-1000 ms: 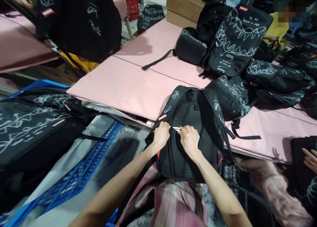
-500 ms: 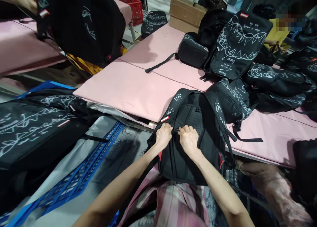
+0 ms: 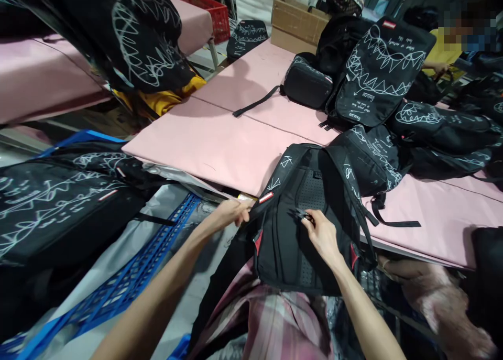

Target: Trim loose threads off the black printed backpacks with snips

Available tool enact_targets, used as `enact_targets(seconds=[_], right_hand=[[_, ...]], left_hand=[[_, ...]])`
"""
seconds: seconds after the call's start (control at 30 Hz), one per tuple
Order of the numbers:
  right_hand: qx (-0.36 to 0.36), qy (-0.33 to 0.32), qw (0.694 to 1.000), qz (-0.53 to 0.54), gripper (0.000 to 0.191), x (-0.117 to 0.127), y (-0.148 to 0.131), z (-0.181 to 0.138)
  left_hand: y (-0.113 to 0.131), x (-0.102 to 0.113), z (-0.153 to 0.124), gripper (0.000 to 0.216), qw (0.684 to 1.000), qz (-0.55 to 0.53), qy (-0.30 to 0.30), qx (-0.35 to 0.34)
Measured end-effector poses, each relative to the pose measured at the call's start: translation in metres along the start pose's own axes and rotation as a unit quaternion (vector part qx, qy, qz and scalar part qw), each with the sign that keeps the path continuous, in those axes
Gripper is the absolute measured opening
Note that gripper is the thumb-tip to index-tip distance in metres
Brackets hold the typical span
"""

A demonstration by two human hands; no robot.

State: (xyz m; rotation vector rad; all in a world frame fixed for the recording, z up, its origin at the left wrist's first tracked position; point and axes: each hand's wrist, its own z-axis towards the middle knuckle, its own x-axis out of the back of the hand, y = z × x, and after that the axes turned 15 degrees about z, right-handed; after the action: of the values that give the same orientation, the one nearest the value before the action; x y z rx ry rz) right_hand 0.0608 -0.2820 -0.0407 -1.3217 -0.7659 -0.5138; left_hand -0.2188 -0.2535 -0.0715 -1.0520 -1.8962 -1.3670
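Observation:
A black backpack point(image 3: 302, 244) with white scribble print lies back-side up, half on the pink table point(image 3: 220, 140), half on my lap. My left hand point(image 3: 231, 211) is closed on the backpack's left edge, by the left shoulder strap with a red-and-white tag. My right hand point(image 3: 320, 231) pinches a small zipper pull in the middle of the mesh back panel, fingers closed on it.
Several more black printed backpacks point(image 3: 381, 72) are piled at the table's far right. A blue plastic crate point(image 3: 129, 276) with backpacks stands at my left. A cardboard box point(image 3: 298, 19) and a red basket point(image 3: 212, 9) are beyond. Another person's arm point(image 3: 432, 297) is at lower right.
My hands, close together at the zipper before, have parted: the left slid out to the backpack's left edge, the right moved slightly right with the pull. A backpack at upper left swung round.

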Motion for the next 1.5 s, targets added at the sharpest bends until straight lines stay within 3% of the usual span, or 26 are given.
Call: enact_targets(seconds=[0.07,0.13,0.2,0.27,0.37,0.43,0.5,0.57,0.7,0.8,0.93,1.03,1.23,1.5], right_hand=[[-0.014,0.029,0.999,0.023,0.026,0.013,0.010,-0.016],[-0.013,0.079,0.997,-0.003,0.034,0.027,0.014,-0.030],[-0.012,0.142,0.987,-0.073,0.039,0.044,0.015,-0.040],[-0.036,0.188,0.967,-0.168,0.042,0.062,0.018,-0.047],[-0.117,0.174,0.947,-0.243,0.055,0.087,0.036,-0.050],[-0.158,0.140,0.961,-0.179,0.057,0.098,0.055,-0.044],[-0.159,0.139,0.977,-0.027,0.051,0.107,0.072,-0.028],[-0.137,0.175,0.963,0.152,0.044,0.114,0.081,-0.006],[-0.165,0.258,0.855,0.418,0.046,0.128,0.079,0.044],[-0.201,0.262,0.773,0.542,0.045,0.134,0.083,0.066],[-0.229,0.274,0.703,0.615,0.034,0.133,0.108,0.074],[-0.243,0.267,0.673,0.645,0.032,0.129,0.125,0.073],[-0.256,0.242,0.650,0.673,0.039,0.122,0.139,0.073],[-0.263,0.227,0.650,0.676,0.045,0.117,0.147,0.071]], left_hand=[[-0.009,0.000,-0.006,0.036,0.998,0.022,0.055,0.019],[-0.006,-0.015,-0.012,0.046,0.994,0.034,0.097,-0.020],[0.003,-0.035,-0.017,0.061,0.991,0.031,0.108,-0.076],[0.014,-0.047,-0.019,0.060,0.990,0.025,0.101,-0.095],[0.027,-0.031,-0.012,0.049,0.989,0.023,0.127,-0.070],[0.037,-0.003,-0.002,0.046,0.985,0.006,0.162,-0.053],[0.052,0.025,0.010,0.049,0.983,-0.049,0.173,-0.044],[0.069,0.044,0.023,0.053,0.980,-0.131,0.145,-0.045],[0.100,0.050,0.049,0.052,0.953,-0.293,0.071,-0.027],[0.108,0.049,0.063,0.041,0.910,-0.415,0.010,0.016],[0.106,0.056,0.070,0.035,0.851,-0.514,-0.075,0.073],[0.104,0.059,0.073,0.033,0.835,-0.533,-0.103,0.092],[0.099,0.052,0.082,0.036,0.812,-0.552,-0.135,0.133],[0.108,0.052,0.082,0.047,0.800,-0.553,-0.137,0.190]])
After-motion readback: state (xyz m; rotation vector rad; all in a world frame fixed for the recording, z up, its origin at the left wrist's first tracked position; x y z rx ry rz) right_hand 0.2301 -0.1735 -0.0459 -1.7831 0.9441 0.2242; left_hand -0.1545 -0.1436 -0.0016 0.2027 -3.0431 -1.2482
